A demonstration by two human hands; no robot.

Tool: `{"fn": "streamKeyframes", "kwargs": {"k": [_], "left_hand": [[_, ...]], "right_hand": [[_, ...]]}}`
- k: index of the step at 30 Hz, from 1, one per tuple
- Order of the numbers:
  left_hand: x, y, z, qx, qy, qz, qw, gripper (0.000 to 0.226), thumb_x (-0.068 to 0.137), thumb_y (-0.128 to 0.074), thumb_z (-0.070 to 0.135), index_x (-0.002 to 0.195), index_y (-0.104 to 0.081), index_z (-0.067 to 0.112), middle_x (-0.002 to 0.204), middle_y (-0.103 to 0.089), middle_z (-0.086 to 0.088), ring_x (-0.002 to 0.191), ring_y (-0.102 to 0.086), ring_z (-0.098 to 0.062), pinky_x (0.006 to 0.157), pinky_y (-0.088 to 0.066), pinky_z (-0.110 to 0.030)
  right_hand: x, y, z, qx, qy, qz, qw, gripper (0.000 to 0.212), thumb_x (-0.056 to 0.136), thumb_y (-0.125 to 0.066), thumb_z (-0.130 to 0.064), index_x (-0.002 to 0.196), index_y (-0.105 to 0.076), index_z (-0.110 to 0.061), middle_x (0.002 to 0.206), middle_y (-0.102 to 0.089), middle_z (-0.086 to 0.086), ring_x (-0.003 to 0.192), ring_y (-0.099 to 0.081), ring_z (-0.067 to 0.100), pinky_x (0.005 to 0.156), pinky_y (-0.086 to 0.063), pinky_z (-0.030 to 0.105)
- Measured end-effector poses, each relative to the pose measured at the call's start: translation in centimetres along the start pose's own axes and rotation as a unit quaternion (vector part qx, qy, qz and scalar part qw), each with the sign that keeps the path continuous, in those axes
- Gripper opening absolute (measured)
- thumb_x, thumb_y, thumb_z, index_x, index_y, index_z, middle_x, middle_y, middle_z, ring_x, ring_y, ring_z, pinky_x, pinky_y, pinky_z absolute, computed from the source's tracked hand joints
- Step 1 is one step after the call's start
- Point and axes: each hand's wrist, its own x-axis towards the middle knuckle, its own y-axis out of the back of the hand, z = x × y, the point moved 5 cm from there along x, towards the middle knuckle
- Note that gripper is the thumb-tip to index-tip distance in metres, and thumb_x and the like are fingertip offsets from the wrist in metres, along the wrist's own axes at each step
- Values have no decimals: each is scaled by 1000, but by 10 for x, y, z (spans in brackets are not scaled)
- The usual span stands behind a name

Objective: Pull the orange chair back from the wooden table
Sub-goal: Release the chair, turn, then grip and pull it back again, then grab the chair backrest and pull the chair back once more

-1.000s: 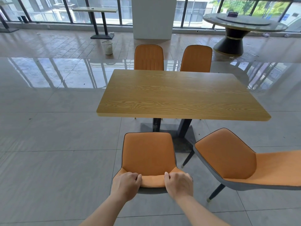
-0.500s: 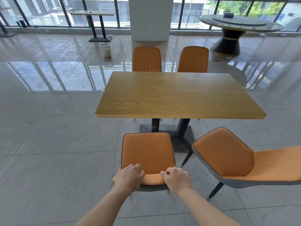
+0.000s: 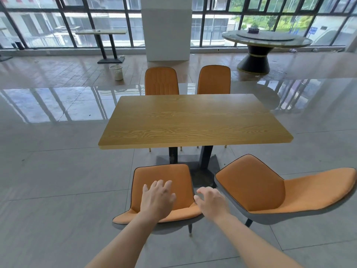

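An orange chair (image 3: 164, 175) with dark piping stands on the grey tiles, its seat clear of the near edge of the wooden table (image 3: 193, 120). Its backrest top is closest to me. My left hand (image 3: 157, 199) hovers above the backrest with fingers spread, holding nothing. My right hand (image 3: 211, 203) is open too, just right of the chair's back edge and apart from it. Both forearms reach in from the bottom of the view.
A second orange chair (image 3: 270, 190) stands turned sideways at the right, close to my right hand. Two more orange chairs (image 3: 161, 81) (image 3: 214, 80) sit at the table's far side. The table's black base (image 3: 204, 165) lies between. A white bin (image 3: 116, 72), white pillar and round table stand far back.
Both hands have let go of the chair's backrest top and lifted off with fingers spread. The view has tilted up and drawn back from the table.
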Motion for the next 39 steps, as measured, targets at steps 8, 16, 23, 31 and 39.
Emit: {"fn": "streamKeyframes", "kwargs": {"k": [8,16,23,31,39], "left_hand": [[8,0,43,-5,-49,5,999,48,102,-37,44,148,-36,29,152,-45,-1,140,-39,-23,119,-20,-59],[32,5,94,-20,-136,9,991,48,102,-39,44,147,-38,27,148,-49,-1,139,-42,-23,119,-21,-59],[39,5,161,-3,-180,15,984,47,102,-37,44,146,-39,26,144,-51,0,137,-42,-23,119,-25,-56],[47,-14,278,-11,-165,37,986,46,99,-37,41,142,-43,25,137,-54,0,131,-45,-21,116,-26,-55],[35,-44,402,-45,-129,19,990,49,100,-37,42,147,-39,27,150,-46,1,138,-40,-20,118,-24,-55]], "right_hand": [[-3,42,40,1,-18,33,999,31,98,-54,-42,121,-67,-24,116,-70,-1,101,-62,16,83,-57,33],[-14,81,80,-14,-76,53,996,33,98,-54,-44,119,-66,-22,117,-70,0,103,-64,21,86,-58,40],[-21,121,126,-27,-97,95,990,36,98,-55,-45,125,-65,-23,122,-70,-3,107,-64,17,86,-57,30],[-19,174,224,-38,-76,113,990,36,99,-53,-43,126,-64,-21,122,-69,0,109,-61,20,89,-53,35],[-23,225,347,-40,-74,84,993,35,99,-54,-42,124,-65,-21,123,-67,0,114,-60,22,90,-51,35]]}}
